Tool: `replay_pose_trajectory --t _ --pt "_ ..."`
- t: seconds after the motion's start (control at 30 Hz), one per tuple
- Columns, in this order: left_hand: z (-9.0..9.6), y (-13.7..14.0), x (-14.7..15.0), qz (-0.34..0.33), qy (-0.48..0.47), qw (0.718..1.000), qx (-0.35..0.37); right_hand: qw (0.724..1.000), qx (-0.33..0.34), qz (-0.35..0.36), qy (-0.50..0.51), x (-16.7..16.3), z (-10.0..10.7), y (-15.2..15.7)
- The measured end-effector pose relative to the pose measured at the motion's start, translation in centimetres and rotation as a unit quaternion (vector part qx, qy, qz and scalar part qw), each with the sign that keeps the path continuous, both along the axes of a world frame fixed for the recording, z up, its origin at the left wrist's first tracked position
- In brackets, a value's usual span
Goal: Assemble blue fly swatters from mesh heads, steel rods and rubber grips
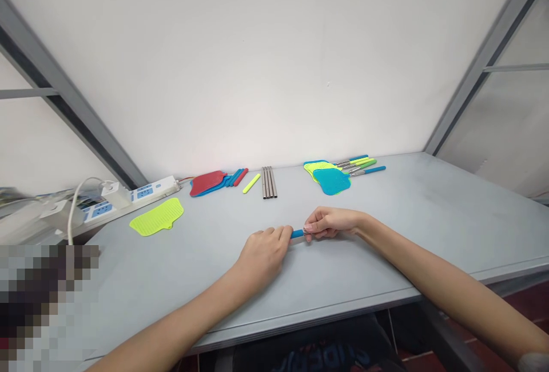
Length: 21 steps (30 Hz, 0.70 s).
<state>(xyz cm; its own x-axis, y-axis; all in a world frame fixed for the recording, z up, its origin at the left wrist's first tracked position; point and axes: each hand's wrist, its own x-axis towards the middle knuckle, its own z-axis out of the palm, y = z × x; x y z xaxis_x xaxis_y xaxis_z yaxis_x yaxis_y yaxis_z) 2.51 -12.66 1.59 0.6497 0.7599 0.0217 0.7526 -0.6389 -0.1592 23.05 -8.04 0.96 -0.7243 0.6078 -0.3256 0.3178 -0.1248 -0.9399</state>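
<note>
My left hand (266, 252) is wrapped round a blue handle (297, 234), with its end showing past my fingers. From that end a short stretch of metal tube (306, 231) runs into my right hand (328, 223), which pinches it between thumb and fingers. Most of the tube is hidden by the right hand. Behind my hands lie several metal tubes (269, 182) side by side, and a loose yellow handle (251, 183). Blue and red handles (241, 177) rest beside a red fly swatter head (206, 183) stacked over blue ones.
Several fly swatters with handles attached lie in a pile at the back right, a blue swatter head (332, 181) on top. A yellow swatter head (158, 217) lies at left, near a white power strip (156, 188) with plugs. The wall (274, 75) bounds the grey table (412, 218).
</note>
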Motion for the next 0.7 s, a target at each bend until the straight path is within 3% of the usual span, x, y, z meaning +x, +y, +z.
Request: replay_pose_trajectory --t 0.33,0.7 --pt "-0.7 1.9 -0.6 -0.042 -0.129 0.988 -0.073 0.999 -0.002 -0.035 -0.029 0.2 0.0 0.2" --pt "-0.6 2.4 -1.2 -0.059 -0.190 0.970 -0.139 0.999 -0.002 -0.022 -0.034 0.1 0.3 0.0"
